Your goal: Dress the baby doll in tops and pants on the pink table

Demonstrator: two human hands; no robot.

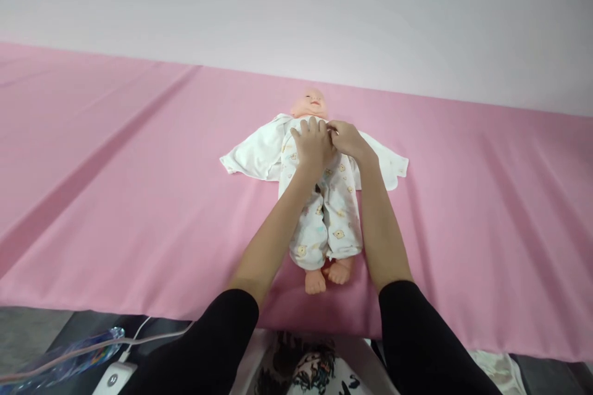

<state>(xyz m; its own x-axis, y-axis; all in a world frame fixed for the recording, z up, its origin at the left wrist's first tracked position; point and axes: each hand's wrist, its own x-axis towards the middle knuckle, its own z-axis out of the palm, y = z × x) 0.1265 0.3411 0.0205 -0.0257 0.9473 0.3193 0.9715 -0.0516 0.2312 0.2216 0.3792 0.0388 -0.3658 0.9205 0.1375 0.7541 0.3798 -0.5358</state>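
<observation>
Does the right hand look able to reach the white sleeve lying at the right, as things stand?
Probably yes: the white sleeve lies spread on the pink cloth near the right hand, with nothing covering its outer part.

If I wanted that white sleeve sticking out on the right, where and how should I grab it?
Probably pinch the cuff of the white sleeve, coming from the picture's right. The cuff points outward from the doll, lies spread on the pink cloth and is apart from the right hand.
</observation>
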